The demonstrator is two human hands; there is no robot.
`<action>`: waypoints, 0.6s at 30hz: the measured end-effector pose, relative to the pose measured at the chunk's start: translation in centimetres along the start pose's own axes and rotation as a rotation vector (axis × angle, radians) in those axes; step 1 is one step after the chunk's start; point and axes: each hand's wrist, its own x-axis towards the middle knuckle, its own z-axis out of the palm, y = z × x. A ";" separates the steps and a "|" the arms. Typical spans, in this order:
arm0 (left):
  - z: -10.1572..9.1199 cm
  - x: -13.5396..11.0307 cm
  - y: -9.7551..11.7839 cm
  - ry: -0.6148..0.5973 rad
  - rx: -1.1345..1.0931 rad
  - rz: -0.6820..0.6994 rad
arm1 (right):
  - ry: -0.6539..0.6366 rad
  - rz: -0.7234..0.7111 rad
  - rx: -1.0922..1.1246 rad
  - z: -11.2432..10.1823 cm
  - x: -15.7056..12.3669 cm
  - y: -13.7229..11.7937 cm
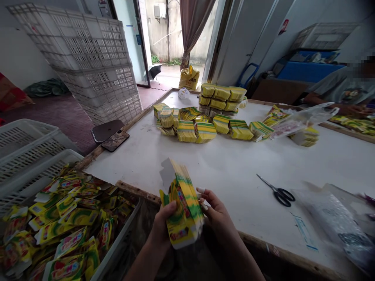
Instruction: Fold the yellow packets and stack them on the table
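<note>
Both my hands hold one thick stack of flat yellow-green cartons (182,205) upright at the near edge of the white table (228,168). My left hand (163,228) grips the stack's left face, fingers wrapped round it. My right hand (215,212) presses against its right edge with fingers closed on it. A white flap sticks out at the stack's top left.
Bundled carton stacks (205,121) lie across the table's far side. Black scissors (278,193) and clear plastic bags (336,222) lie at right. A white crate (70,230) of loose cartons stands at left. Two phones (111,136) rest on the left corner. Another person (348,88) sits at far right.
</note>
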 end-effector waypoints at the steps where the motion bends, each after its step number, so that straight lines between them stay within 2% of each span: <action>1: 0.1 0.2 0.2 0.059 0.002 0.052 | 0.040 -0.060 -0.050 -0.2 0.0 0.1; 3: 0.1 0.6 0.6 0.149 0.028 0.163 | 0.111 -0.204 -0.154 -0.5 -0.2 0.1; 6: 0.5 0.8 1.0 0.202 0.128 0.343 | 0.153 -0.427 -0.300 -0.5 -1.0 -1.0; 11: 1.3 0.8 0.8 0.264 0.306 0.563 | 0.080 -0.778 -0.656 2.2 -1.7 -3.8; 15: 1.3 1.3 0.3 0.335 0.418 0.709 | 0.159 -0.843 -0.956 4.3 -0.9 -4.1; 18: 1.3 1.7 0.3 0.412 0.504 0.758 | 0.202 -0.848 -1.144 4.7 -0.4 -3.6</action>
